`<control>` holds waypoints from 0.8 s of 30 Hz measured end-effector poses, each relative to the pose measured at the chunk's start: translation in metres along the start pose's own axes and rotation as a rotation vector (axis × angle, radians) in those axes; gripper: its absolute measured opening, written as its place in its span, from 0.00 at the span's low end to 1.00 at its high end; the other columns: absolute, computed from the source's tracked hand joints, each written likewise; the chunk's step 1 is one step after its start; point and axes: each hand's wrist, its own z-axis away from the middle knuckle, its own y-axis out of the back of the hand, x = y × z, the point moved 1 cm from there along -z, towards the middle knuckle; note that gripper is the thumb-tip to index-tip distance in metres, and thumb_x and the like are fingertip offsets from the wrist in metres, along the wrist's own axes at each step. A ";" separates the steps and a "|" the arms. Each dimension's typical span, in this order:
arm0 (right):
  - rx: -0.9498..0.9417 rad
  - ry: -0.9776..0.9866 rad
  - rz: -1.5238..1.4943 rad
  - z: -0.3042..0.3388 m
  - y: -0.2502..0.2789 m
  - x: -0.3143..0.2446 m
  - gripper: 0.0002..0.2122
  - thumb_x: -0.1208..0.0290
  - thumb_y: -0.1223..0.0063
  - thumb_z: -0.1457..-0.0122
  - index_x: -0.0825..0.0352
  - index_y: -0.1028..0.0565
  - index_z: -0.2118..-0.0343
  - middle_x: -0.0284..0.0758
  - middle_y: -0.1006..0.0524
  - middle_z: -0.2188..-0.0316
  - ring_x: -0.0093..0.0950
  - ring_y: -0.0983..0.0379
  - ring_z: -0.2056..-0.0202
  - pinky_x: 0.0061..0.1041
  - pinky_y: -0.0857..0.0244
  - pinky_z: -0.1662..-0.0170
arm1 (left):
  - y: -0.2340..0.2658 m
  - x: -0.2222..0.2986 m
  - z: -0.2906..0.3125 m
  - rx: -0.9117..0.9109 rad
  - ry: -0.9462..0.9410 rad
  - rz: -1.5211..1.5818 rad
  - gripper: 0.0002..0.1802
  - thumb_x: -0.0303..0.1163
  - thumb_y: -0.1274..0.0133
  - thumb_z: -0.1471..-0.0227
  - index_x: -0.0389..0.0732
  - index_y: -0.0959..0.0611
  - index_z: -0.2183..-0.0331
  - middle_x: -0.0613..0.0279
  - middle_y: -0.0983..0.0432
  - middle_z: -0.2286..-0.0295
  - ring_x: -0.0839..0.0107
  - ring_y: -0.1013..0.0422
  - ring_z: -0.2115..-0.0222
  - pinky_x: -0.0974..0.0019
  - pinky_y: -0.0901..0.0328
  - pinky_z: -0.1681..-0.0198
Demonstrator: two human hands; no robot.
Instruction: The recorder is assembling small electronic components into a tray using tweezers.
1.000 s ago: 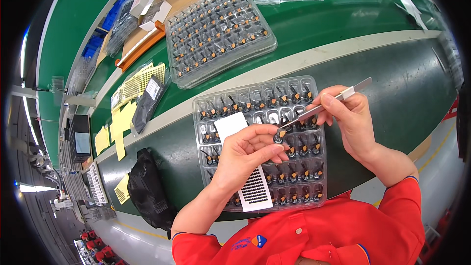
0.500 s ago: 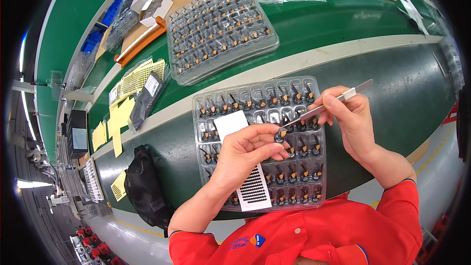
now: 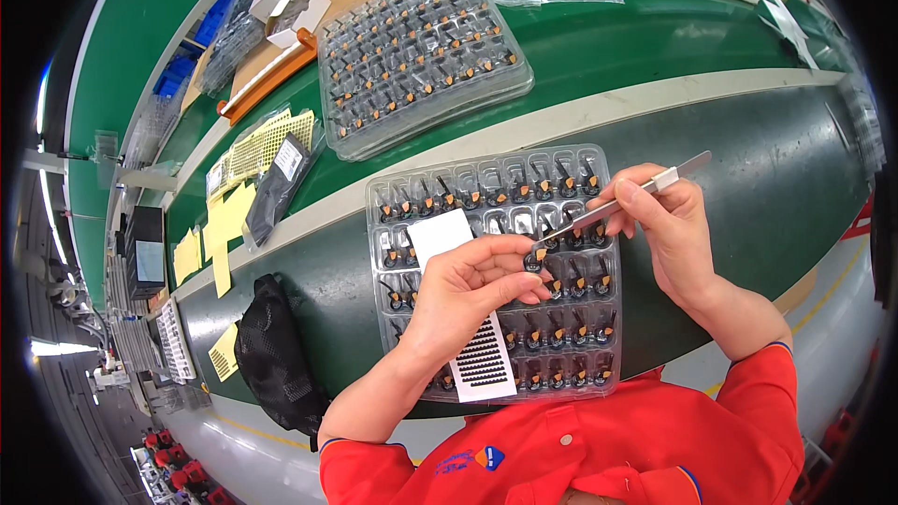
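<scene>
Between the thumb and fingers of my left hand [image 3: 465, 285] is a small round black component [image 3: 535, 262] with an orange-tan tab. My right hand [image 3: 669, 229] grips slim metal tweezers [image 3: 591, 216], whose fine tip meets or nearly meets the top of the component; actual contact is too small to tell. Below both hands lies a clear plastic tray [image 3: 616, 341], its pockets holding many similar black components. A white sheet [image 3: 440, 233] with rows of small black pieces rests on the tray, partly hidden under my left hand.
Beyond, a stack of filled clear trays [image 3: 426, 122] sits on the green bench. Yellow sheets [image 3: 229, 220] and a dark packet [image 3: 278, 189] lie to the left, above a black mesh bag [image 3: 276, 351]. An orange-edged bar [image 3: 271, 75] stands near the back.
</scene>
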 end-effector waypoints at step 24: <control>-0.141 0.218 0.033 0.010 -0.005 -0.007 0.06 0.75 0.53 0.44 0.73 0.27 0.68 0.40 0.23 0.71 0.22 0.27 0.72 0.18 0.34 0.69 | 0.000 0.000 0.000 0.019 -0.007 0.012 0.16 0.15 0.49 0.54 0.32 0.26 0.59 0.49 0.23 0.70 0.65 0.25 0.71 0.70 0.30 0.66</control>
